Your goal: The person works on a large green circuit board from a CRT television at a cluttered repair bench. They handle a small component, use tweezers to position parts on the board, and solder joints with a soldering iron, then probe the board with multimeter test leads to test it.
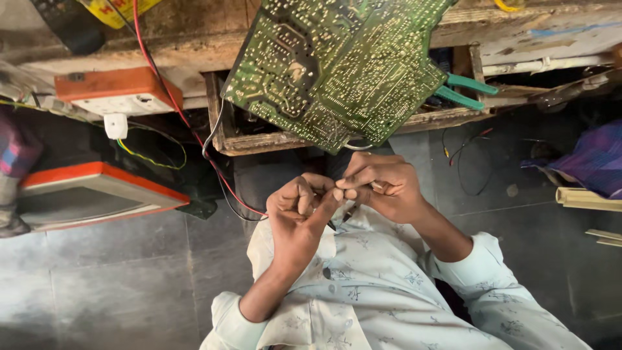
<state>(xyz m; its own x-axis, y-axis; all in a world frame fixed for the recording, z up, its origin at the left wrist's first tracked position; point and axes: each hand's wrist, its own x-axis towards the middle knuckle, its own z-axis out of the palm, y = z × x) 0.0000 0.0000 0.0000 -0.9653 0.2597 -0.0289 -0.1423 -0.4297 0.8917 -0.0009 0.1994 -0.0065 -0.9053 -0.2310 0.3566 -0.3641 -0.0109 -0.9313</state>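
My left hand [299, 210] and my right hand [383, 185] meet fingertip to fingertip in front of my chest, over my pale patterned shirt [376, 285]. Both are curled and pinch a small thin object [370, 188] between them; it is too small to identify. A thin dark tip [333, 225] pokes out below the fingers. Just above the hands a large green circuit board [337, 65] hangs tilted, solder side towards me, its lower corner close to my right hand.
The board leans out of a worn wooden bench drawer [259, 141]. Green-handled pliers [465, 91] lie at its right. A red wire [170, 97] runs down towards my hands. An orange-and-white box [120, 92], a white plug [115, 125] and an orange-framed screen [91, 194] are at the left, purple cloth [593, 159] at the right.
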